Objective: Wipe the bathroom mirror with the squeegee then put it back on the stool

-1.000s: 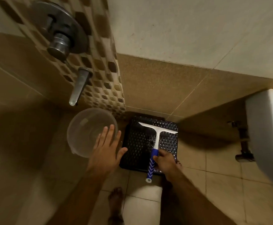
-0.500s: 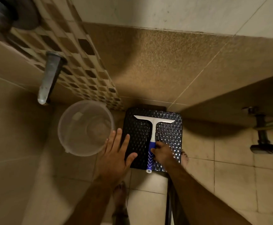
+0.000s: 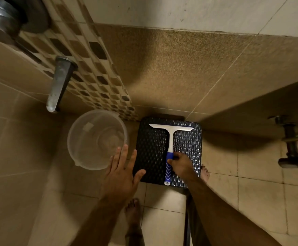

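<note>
Room: a tiled bathroom corner seen from above in the head view, with beige floor tiles [image 3: 258, 197], a brown speckled wall band and a mosaic strip running down at 11 o'clock.
Stool: a black woven-pattern stool [image 3: 150, 153] stands on the floor against the wall, just past the frame's middle toward 6 o'clock.
Squeegee: the squeegee [image 3: 170, 137] lies flat on the stool, its white blade across the far edge at 12 o'clock of the seat and its blue handle pointing back to 6 o'clock, the tip reaching the near edge.
Right hand: the right hand [image 3: 181, 166] rests on the stool at 3 o'clock of the handle, thumb and fingertips curled onto the blue grip; how firmly it grips I cannot tell.
Left hand: the left hand [image 3: 122, 172] hovers flat with fingers spread straight, holding nothing, over the stool's 9 o'clock edge.
Bucket: a clear plastic bucket [image 3: 77, 139] sits on the floor at 9 o'clock of the stool, just beside it.
Tap: a metal spout [image 3: 58, 84] juts from the wall above the bucket, at 12 o'clock of it.
Feet: bare feet [image 3: 133, 210] show at 6 o'clock.
</note>
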### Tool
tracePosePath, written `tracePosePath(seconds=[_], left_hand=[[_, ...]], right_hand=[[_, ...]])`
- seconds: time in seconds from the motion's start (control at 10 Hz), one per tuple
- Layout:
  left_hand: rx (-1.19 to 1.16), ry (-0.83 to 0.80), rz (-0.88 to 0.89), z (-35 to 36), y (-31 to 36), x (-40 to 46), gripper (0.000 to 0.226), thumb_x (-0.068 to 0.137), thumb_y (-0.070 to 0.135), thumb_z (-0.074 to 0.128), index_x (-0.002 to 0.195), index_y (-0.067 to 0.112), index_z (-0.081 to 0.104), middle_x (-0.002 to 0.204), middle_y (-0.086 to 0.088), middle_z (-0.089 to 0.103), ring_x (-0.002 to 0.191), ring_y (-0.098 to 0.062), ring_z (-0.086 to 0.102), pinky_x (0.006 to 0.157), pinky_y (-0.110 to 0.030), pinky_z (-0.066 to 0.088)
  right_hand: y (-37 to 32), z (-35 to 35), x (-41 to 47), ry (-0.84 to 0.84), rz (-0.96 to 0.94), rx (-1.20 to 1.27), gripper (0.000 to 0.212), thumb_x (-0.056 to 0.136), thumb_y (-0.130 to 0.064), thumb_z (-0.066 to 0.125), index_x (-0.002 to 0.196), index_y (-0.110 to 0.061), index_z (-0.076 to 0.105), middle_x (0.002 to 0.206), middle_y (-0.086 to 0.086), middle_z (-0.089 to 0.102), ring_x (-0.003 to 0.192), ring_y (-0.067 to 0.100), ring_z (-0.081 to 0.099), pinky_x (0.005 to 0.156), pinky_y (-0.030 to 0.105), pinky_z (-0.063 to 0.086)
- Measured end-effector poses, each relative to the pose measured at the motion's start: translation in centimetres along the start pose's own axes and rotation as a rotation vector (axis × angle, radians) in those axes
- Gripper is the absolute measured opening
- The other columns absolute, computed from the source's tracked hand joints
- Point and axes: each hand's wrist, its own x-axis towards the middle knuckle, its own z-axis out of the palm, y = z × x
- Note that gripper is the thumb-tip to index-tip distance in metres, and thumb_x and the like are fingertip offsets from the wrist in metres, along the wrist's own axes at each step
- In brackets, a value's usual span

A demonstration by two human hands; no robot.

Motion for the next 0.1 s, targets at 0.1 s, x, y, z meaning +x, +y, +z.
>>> tracePosePath(seconds=[0.1], left_hand=[[-0.041, 0.004, 0.008, -0.54, 0.53, -0.33, 0.069, 0.095, 0.063, 0.016, 0.149, 0.021, 0.022, 0.157, -0.009, 0.010, 0.143, -0.023, 0.001, 0.113, -0.043, 0.015]], right_hand=[[0.05, -0.49, -1.20, 0.187, -0.102, -0.112, 0.059, 0.089, -0.033, 0.066, 0.139, -0.010, 0.045, 0.132, 0.015, 0.061, 0.117, 0.030, 0.059, 0.102, 0.043, 0.048]])
